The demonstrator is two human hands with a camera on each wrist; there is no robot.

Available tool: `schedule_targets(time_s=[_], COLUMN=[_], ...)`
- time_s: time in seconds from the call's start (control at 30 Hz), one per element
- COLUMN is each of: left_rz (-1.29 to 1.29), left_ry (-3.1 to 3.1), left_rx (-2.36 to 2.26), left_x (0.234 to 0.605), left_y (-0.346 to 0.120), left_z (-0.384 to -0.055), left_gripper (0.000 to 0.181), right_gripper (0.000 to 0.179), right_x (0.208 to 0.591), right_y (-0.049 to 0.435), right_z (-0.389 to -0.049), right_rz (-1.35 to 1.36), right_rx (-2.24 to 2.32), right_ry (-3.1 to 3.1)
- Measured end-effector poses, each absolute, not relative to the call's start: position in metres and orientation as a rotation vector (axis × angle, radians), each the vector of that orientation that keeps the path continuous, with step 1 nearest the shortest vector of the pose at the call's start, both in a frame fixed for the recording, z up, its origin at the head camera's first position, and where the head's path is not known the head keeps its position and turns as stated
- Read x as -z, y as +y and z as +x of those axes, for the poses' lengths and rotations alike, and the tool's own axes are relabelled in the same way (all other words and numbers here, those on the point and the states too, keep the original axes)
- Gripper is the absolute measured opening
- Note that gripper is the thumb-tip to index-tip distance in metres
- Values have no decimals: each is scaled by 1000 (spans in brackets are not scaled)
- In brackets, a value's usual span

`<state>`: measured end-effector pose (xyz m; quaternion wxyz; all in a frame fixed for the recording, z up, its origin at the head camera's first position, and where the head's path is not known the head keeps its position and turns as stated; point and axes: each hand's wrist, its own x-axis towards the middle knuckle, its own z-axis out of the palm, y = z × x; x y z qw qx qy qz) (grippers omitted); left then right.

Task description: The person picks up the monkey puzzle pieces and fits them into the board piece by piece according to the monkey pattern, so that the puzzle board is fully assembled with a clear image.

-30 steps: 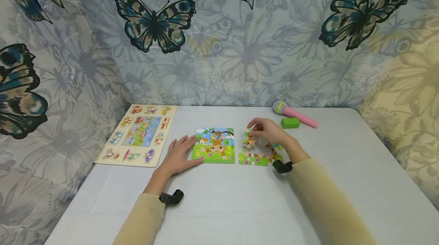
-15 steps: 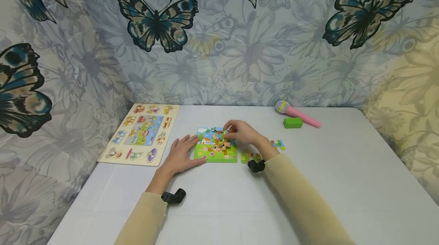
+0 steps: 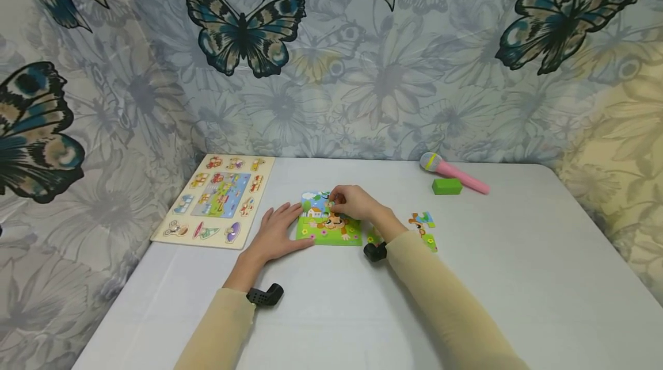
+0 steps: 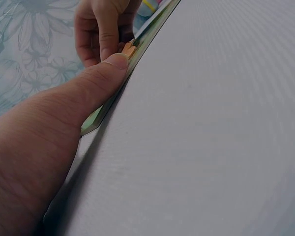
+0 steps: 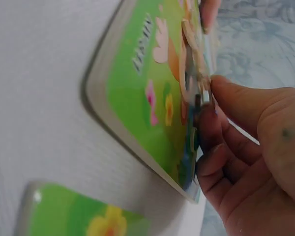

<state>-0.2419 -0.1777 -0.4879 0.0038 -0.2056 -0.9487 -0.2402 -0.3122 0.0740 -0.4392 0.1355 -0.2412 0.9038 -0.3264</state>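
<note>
A square picture board (image 3: 329,237) with a monkey on green grass lies mid-table. My left hand (image 3: 279,232) rests at its left edge with fingers spread, and in the left wrist view the thumb (image 4: 96,83) lies along the board's near edge. Over the board's upper right part, my right hand (image 3: 354,203) pinches a jigsaw piece (image 5: 202,81) between thumb and fingers. The piece is tilted, close over the picture, and partly hidden by the fingers. Several loose jigsaw pieces (image 3: 423,221) lie to the right, some hidden behind the right forearm.
At the left lies a larger wooden peg puzzle board (image 3: 171,237) with vehicle and toy pictures. A green block (image 3: 446,187) and a pink toy microphone (image 3: 463,177) lie at the back right. A butterfly-print cloth (image 3: 388,99) hangs behind the table.
My right hand has moved left from the loose pieces to the monkey board, bringing a jigsaw piece along, then shifted slightly further left over it. My left hand has stayed at the board's edge.
</note>
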Motion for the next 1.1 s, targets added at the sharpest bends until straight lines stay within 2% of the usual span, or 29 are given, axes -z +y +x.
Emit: schedule_targets(time_s=[0.5,0.87,1.1], left_rz=[-643,-654,-644], left_ry=[-2990,-2978,-2982], left_rx=[748,759,760], left_x=[486,490,490], left_y=[-177,-177,-178], left_z=[-242,-243,-244], left_gripper=[91,92,92], right_gripper=[32,47,46], right_x=[437,437,438], right_y=[78,72,70], right_z=[-299,-293,-291], right_rz=[-864,-830,-851], right_rx=[801,663,660], right_ry=[2614,2634,2662])
